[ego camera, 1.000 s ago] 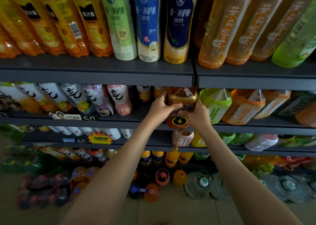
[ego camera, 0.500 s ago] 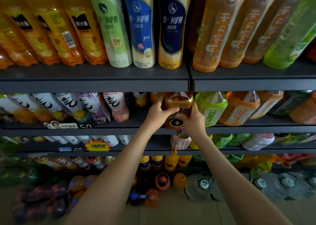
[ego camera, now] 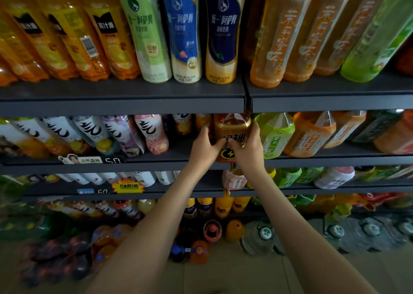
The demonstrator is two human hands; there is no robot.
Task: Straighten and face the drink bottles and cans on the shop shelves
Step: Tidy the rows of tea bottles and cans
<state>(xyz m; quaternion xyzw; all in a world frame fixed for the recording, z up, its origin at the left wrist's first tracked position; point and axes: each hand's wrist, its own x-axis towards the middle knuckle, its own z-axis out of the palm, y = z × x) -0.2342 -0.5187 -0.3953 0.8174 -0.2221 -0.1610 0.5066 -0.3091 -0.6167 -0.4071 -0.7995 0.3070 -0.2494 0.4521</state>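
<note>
Amber bottle with lightning-bolt label (ego camera: 232, 131) is at the front edge of the second shelf (ego camera: 156, 162), label facing out. Grip: left hand (ego camera: 204, 147) and right hand (ego camera: 248, 150) both wrapped round its lower body, thumbs meeting on the label. Green tea bottle (ego camera: 276, 135) is just beside it on the right. There is open front room on the left, up to the pink bottle (ego camera: 154, 132). Upper shelf lip (ego camera: 134, 106) hides its top.
</note>
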